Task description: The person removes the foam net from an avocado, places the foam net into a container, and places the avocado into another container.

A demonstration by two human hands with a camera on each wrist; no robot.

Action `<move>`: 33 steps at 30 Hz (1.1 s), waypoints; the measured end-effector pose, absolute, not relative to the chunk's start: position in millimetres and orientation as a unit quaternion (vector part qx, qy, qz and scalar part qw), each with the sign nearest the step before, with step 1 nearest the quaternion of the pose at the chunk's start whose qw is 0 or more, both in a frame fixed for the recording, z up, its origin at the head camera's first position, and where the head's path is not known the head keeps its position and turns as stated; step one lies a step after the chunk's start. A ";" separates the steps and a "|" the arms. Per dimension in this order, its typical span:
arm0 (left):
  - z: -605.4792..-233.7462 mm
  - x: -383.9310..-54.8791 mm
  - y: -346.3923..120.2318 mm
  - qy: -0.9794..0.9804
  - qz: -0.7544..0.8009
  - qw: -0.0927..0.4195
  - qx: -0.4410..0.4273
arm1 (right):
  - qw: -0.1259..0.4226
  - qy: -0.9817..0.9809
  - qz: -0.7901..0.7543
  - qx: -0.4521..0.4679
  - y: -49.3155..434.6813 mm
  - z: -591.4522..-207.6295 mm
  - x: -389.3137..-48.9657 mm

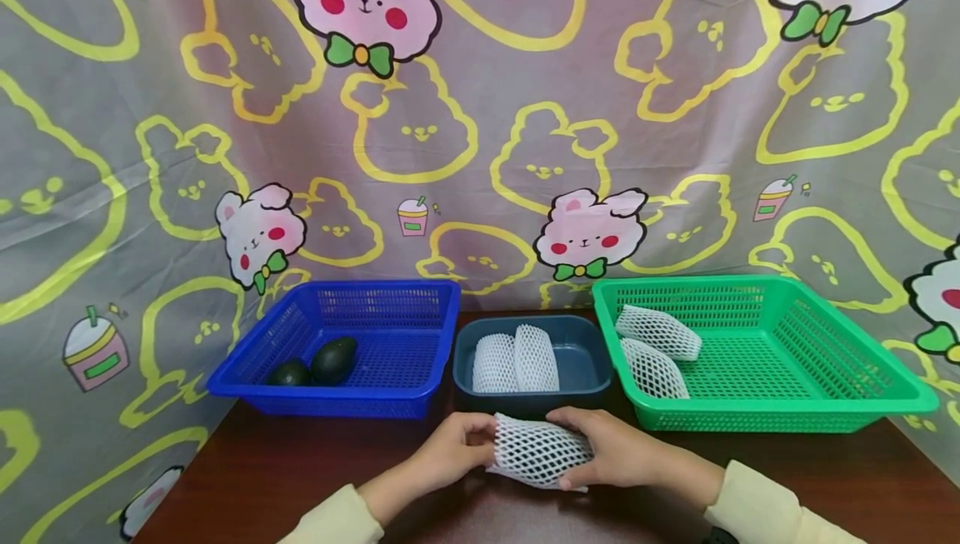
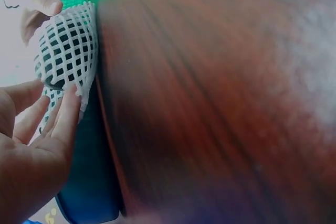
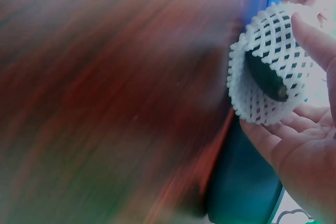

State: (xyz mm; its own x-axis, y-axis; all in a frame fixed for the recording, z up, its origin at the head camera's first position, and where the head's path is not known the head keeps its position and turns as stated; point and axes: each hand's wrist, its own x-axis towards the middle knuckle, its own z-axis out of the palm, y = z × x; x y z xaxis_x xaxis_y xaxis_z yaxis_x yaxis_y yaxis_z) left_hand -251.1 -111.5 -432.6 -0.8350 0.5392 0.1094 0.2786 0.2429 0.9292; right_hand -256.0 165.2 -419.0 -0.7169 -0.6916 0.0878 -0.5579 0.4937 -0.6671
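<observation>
Over the table's front part, both hands hold an avocado [image 3: 267,77] inside a white foam net sleeve [image 1: 536,449]. The left hand [image 1: 459,446] pinches the sleeve's left end between thumb and fingers. At the other end, the right hand [image 1: 618,449] grips it, thumb on the near side. Dark skin shows through the mesh in the left wrist view. In the right wrist view the sleeve's mouth gapes and the avocado's stem end shows inside. Just behind the hands, a dark blue-grey bin [image 1: 585,356] holds two white net sleeves [image 1: 536,358]; whether they contain anything cannot be told.
On the left, a blue basket [image 1: 337,402] holds two bare avocados [image 1: 334,360]. At right stands a green basket [image 1: 780,406] with two netted pieces [image 1: 660,331] along its left side. A patterned curtain [image 1: 480,111] hangs behind the brown table [image 1: 300,477].
</observation>
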 end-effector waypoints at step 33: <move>-431.3 -259.6 -80.5 0.837 0.459 0.125 0.272 | 0.139 0.847 -0.382 -0.342 172.9 -421.8 -258.8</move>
State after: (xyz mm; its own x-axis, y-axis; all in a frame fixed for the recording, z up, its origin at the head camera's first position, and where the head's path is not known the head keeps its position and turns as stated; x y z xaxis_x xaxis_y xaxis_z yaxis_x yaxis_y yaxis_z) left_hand -259.6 -80.5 -431.3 -0.8213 0.5690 0.0403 0.3397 0.4311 0.8359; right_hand -258.8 172.9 -421.8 -0.7281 -0.6850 0.0260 -0.4731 0.4747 -0.7422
